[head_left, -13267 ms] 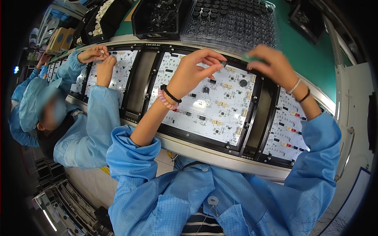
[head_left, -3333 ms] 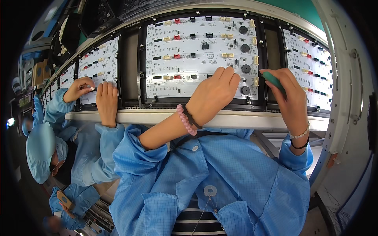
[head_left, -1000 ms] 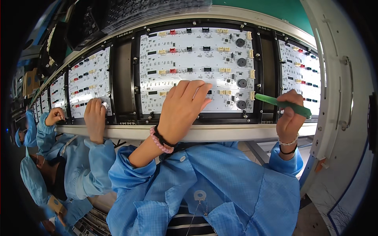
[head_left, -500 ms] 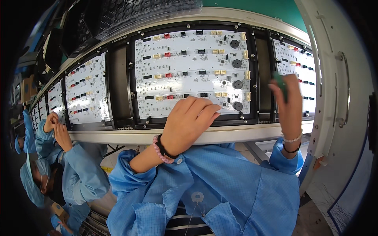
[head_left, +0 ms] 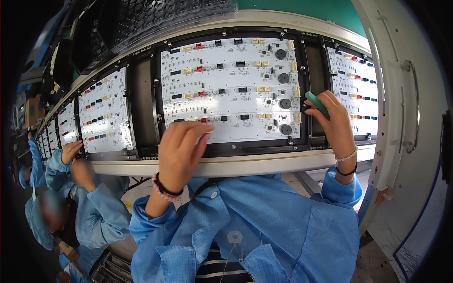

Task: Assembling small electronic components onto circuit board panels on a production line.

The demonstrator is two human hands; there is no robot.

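In the middle lies a white circuit board panel [head_left: 226,104] in a black frame [head_left: 306,118]. Several rows on it carry cream, red and black connectors and a round black buzzer [head_left: 285,104] each. My left hand [head_left: 181,147] hovers over the panel's near left part, fingers loosely bent, with the thumb apart from them and nothing visible in them; it covers part of the nearest row. Between the thumb and fingers of my right hand [head_left: 336,117] is a short green stick-like tool [head_left: 317,104], tilted over the frame's right edge. The tool's lower end is hidden in the hand.
More framed white panels stand along the line, one at the right [head_left: 354,94] and others to the left [head_left: 104,111]. Black plastic trays [head_left: 170,21] sit beyond the line. A pale metal cabinet with a handle [head_left: 415,106] bounds the right side. A co-worker in blue [head_left: 101,207] works at the left.
My left hand has moved left and slightly nearer, uncovering connectors on the nearest row. My right hand has come left and slightly nearer with the green tool, which now points up and left.
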